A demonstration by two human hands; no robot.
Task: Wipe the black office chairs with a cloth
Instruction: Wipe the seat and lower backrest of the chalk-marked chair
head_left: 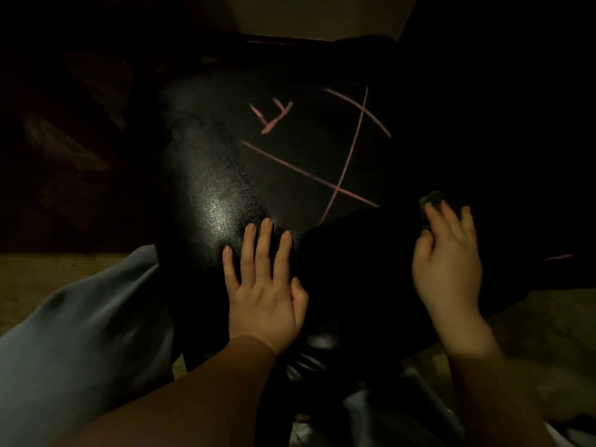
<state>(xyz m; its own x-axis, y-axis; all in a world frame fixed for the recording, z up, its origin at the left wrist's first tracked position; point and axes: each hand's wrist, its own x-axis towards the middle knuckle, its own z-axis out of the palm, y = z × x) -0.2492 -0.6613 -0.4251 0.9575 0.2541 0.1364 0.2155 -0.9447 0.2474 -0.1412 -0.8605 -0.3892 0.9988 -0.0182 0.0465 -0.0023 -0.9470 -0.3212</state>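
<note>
A black chair (pixel 225 195), glossy and crossed with pink lines (pixel 309 174), is being dimly lit; a dark cloth (pixel 433 197) is being held against its right side.

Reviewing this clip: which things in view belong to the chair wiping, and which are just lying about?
Job in hand: black chair; pink marks drawn on it; dark cloth, held by the right hand; left hand, flat on the chair.
Lying about: grey-blue fabric at lower left; tan floor.
</note>
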